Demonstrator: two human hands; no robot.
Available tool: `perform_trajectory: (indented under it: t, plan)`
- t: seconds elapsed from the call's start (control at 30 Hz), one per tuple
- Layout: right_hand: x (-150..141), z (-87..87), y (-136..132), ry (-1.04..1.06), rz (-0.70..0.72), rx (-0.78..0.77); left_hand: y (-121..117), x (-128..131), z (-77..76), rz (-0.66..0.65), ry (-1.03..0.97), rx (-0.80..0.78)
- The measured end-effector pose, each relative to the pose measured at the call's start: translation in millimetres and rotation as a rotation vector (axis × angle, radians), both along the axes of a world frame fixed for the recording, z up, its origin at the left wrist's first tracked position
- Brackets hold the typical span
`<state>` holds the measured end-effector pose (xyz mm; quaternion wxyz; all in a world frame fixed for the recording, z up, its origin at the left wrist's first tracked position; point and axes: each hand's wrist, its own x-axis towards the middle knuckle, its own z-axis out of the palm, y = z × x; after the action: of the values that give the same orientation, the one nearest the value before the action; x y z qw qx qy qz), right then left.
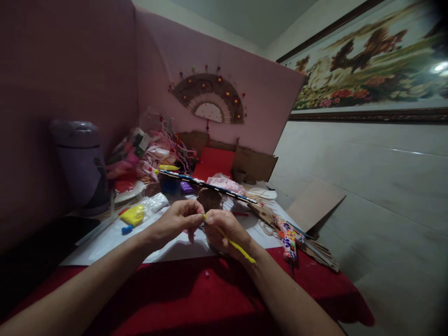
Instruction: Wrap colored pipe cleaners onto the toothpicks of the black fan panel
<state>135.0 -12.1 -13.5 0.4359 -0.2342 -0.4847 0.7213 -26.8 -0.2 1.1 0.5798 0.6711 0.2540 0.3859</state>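
Note:
Over the front of the white sheet [161, 255], my left hand [180, 220] and my right hand [226, 228] meet at their fingertips. Both are closed in a pinch on a yellow pipe cleaner [241, 251]. One end of it pokes out between the thumbs, and its tail runs back under my right palm toward the wrist. The middle part is hidden by my fingers. Just beyond the hands, a long thin strip wound in blue, white and black [210, 184] slants across, above a brown round object [210, 198] partly covered by my fingers.
At left stand a purple tumbler [84, 172] and a yellow clay packet [135, 214]. Craft materials [161, 149] pile up behind. A flower-patterned glue gun [289, 238] and cardboard strips [322, 254] lie right. A decorated fan [210, 91] hangs on the pink board. Red cloth [168, 298] covers the front.

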Motion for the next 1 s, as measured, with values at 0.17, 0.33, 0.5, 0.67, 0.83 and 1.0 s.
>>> perform_trajectory:
  t: [0.17, 0.33, 0.5, 0.67, 0.83, 1.0]
  plan:
    - [-2, -1.4, 0, 0.002, -0.066, 0.004, 2, 2, -2.4, 0.047, 0.003, 0.048]
    - [-5, -2.6, 1, -0.115, -0.242, 0.066, 6, 4, -5.9, 0.142, 0.013, 0.094]
    - [-8, -4.3, -2, -0.278, -0.417, 0.265, 6, 5, -4.7, 0.284, 0.072, 0.172]
    - [-8, -4.5, -6, -0.486, -0.511, 0.546, 5, 5, -5.1, 0.397, 0.241, 0.318]
    - [-6, -1.4, -13, -0.712, -0.549, 0.740, 6, 4, -8.5, 0.499, 0.486, 0.551]
    - [-4, -4.8, -13, -0.821, -0.656, 0.949, 5, 5, -8.8, 0.409, 0.554, 0.574]
